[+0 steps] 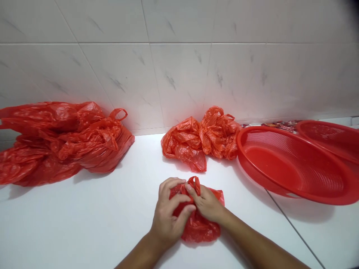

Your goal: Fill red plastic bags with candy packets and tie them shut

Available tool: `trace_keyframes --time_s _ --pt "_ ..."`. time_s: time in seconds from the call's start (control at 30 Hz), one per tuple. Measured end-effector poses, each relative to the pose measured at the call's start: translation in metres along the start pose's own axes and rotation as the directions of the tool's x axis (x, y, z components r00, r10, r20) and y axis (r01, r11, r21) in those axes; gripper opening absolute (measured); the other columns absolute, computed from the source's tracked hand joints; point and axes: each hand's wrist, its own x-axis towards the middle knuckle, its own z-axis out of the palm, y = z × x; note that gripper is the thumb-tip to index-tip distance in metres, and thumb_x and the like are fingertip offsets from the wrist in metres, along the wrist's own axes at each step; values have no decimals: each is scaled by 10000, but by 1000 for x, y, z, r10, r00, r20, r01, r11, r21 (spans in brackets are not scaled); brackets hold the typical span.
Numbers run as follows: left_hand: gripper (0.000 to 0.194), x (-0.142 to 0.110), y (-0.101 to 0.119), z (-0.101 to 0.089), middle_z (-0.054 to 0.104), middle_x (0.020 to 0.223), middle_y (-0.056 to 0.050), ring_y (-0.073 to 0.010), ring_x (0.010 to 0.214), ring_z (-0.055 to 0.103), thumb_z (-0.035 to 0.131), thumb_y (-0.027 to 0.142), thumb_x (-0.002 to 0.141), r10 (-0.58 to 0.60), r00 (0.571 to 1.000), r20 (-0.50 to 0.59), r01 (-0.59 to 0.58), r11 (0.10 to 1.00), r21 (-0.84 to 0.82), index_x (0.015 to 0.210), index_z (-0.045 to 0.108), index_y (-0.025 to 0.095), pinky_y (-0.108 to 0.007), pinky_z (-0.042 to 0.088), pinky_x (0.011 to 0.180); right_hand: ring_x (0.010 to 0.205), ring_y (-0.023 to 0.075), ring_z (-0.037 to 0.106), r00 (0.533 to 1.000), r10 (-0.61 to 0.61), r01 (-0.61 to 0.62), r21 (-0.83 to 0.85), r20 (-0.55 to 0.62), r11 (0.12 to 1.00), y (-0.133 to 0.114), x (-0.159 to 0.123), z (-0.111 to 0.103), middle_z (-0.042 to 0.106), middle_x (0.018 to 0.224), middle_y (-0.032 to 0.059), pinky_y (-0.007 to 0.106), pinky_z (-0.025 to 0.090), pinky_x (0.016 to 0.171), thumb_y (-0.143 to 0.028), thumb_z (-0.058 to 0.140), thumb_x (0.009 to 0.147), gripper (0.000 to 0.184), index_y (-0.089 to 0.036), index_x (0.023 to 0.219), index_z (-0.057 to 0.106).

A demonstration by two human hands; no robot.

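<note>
A small crumpled red plastic bag (200, 228) lies on the white counter (84, 224) near the front middle. My left hand (168, 213) curls over its left side, fingers closed on the plastic. My right hand (209, 203) presses on its top from the right, pinching a loop of the bag's handle (195, 182) that sticks up between the two hands. Most of the bag is covered by my hands.
A big heap of red plastic bags (61, 142) lies at the left against the tiled wall. Two bunched red bags (200, 138) sit at the back middle. Two red plastic colander baskets (291, 164) (331, 138) stand at the right.
</note>
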Motion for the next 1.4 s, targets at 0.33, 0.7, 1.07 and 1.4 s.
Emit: trace_keyframes --time_s 0.33,0.7,1.07,1.4 --pt "442 -10 -8 10 262 1680 -78 -336 1463 456 546 -50 878 110 974 198 -108 994 -19 1124 740 261 -550 533 1140 794 161 561 998 48 -45 72 -40 996 -4 2 -19 626 881 9 300 485 774 -734 496 1023 549 -203 936 601" --pt "309 -11 -19 5 445 1613 -67 -267 1188 636 603 21 912 71 984 166 -60 996 -68 880 811 247 -434 623 951 593 121 547 975 6 -29 101 221 994 -15 4 -41 620 670 -24 270 454 636 -577 737 952 410 -179 868 684" --pt "446 -9 -18 2 792 1103 -42 -224 958 770 449 29 870 -157 955 253 175 983 -54 1244 531 258 -388 604 856 571 128 650 981 -39 19 105 190 994 -24 0 -49 733 870 28 278 544 578 -455 828 896 298 -223 1084 820" --pt "436 4 -16 -5 818 939 -3 -212 841 762 470 76 848 -361 847 392 460 866 -197 1162 723 242 -358 574 881 868 201 684 929 -304 357 -292 211 887 -22 2 -53 714 960 51 333 565 792 -257 831 850 91 -226 811 755"
